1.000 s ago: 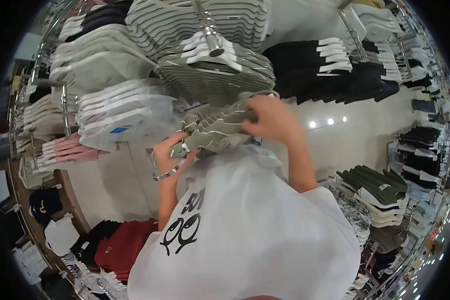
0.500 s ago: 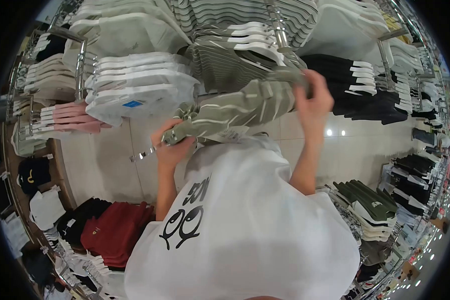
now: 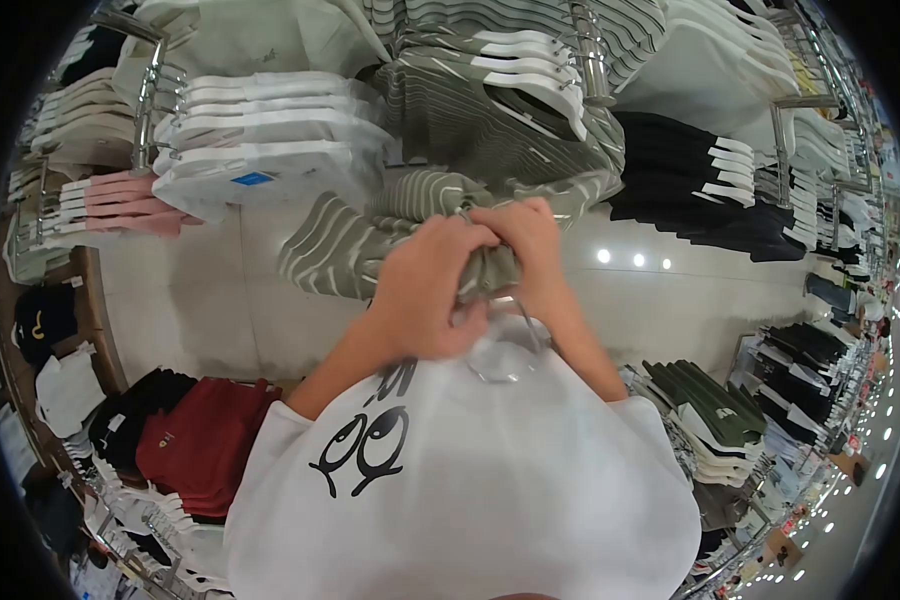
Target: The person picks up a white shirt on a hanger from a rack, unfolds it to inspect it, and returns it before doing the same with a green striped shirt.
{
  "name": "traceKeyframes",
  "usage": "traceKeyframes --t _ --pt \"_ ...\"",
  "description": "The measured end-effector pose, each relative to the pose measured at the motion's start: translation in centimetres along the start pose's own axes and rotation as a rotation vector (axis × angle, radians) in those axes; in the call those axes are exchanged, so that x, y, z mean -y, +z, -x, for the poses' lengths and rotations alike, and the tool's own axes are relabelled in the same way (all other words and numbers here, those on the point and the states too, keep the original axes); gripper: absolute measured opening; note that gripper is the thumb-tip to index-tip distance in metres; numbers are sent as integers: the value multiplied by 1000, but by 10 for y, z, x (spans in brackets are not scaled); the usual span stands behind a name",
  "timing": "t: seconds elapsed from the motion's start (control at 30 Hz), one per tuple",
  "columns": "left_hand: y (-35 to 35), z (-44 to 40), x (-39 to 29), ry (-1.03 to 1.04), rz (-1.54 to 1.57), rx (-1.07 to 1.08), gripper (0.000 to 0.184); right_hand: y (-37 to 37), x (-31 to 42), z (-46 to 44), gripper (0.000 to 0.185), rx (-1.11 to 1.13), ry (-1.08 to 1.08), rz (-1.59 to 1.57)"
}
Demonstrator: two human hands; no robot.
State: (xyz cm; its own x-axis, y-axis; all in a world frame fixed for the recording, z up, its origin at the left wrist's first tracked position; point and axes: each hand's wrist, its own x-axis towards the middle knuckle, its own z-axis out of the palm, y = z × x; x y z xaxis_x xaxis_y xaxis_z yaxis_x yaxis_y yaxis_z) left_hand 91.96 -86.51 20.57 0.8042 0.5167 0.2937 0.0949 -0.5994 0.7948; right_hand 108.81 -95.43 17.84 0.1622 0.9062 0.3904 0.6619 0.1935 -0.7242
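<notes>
A green shirt with white stripes (image 3: 335, 250) is bunched up in front of my chest, its folds spreading to both sides. My left hand (image 3: 425, 280) is closed on the gathered cloth, knuckles up. Right beside it, my right hand (image 3: 530, 250) grips the same bunch, and the fingers of both hands almost meet. Below them, against my white shirt, hangs a clear, shiny item (image 3: 505, 355) with a thin curved edge; blur hides its kind. Cloth inside the fists is hidden.
Ahead, similar striped shirts (image 3: 450, 120) hang from a metal rail (image 3: 590, 55). White shirts (image 3: 270, 175) hang left of them, black ones (image 3: 660, 180) right. Behind me are red shirts (image 3: 200, 445) and dark green garments (image 3: 705, 400). Tiled floor (image 3: 210, 300) lies between the racks.
My hands have come together from wide apart, the left moving right and the right moving left and down. The stretched-out shirt is now bunched between them. The view has shifted slightly.
</notes>
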Motion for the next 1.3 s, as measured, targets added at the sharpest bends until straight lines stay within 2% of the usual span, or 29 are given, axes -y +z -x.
traceKeyframes --t 0.07,0.13,0.2,0.27,0.3,0.33,0.4,0.47,0.57,0.6,0.63,0.7,0.77,0.83,0.87,0.9,0.97,1.0,1.07,1.17,1.23,1.3 --pt "6 6 -4 38 183 96 68 -7 -6 6 64 23 -24 -15" --pt "13 12 -4 79 210 31 69 -13 -12 17 68 -54 -76 184" --pt "14 20 -2 119 232 -35 71 -30 -32 29 85 -89 -169 177" --pt "6 28 5 -47 86 84 65 -39 -24 37 81 -349 -113 135" --pt "4 34 13 -57 98 84 65 -44 -18 40 79 -467 -86 90" --pt "4 41 22 -12 78 110 59 -61 -23 45 76 -499 -113 40" --pt "18 48 31 35 79 143 53 -116 -39 57 72 -399 -233 -109" --pt "41 48 29 111 480 181 49 -169 -39 65 68 -380 -219 -73" --pt "67 39 17 221 726 254 57 -252 -22 66 63 -416 -12 282" --pt "70 33 13 162 762 358 67 -281 -15 64 61 -408 60 400" --pt "79 28 13 178 785 366 67 -307 -9 61 59 -388 129 508" --pt "99 13 9 284 627 387 75 -366 5 55 55 -349 266 720" --pt "119 -1 -10 294 665 357 82 -420 23 46 52 -281 329 877" --pt "140 -16 -28 399 406 304 89 -466 45 39 48 -202 390 1007" --pt "154 -21 -40 414 307 236 73 -487 53 34 46 -174 403 1054" --pt "185 -21 -41 443 320 233 73 -506 61 30 44 -144 418 1091" --pt "253 -15 -41 548 388 290 49 -538 76 23 41 -93 427 1157" --pt "259 -16 -52 572 392 289 49 -552 82 19 39 -71 434 1181" --pt "267 -18 -74 831 185 435 30 -575 95 15 35 -35 438 1222" --pt "273 16 -118 973 205 420 23 -599 109 15 30 10 430 1269" --pt "259 31 -138 1015 342 709 18 -611 114 23 27 42 413 1286" --pt "243 40 -145 925 387 1086 18 -616 113 29 24 86 367 1272"
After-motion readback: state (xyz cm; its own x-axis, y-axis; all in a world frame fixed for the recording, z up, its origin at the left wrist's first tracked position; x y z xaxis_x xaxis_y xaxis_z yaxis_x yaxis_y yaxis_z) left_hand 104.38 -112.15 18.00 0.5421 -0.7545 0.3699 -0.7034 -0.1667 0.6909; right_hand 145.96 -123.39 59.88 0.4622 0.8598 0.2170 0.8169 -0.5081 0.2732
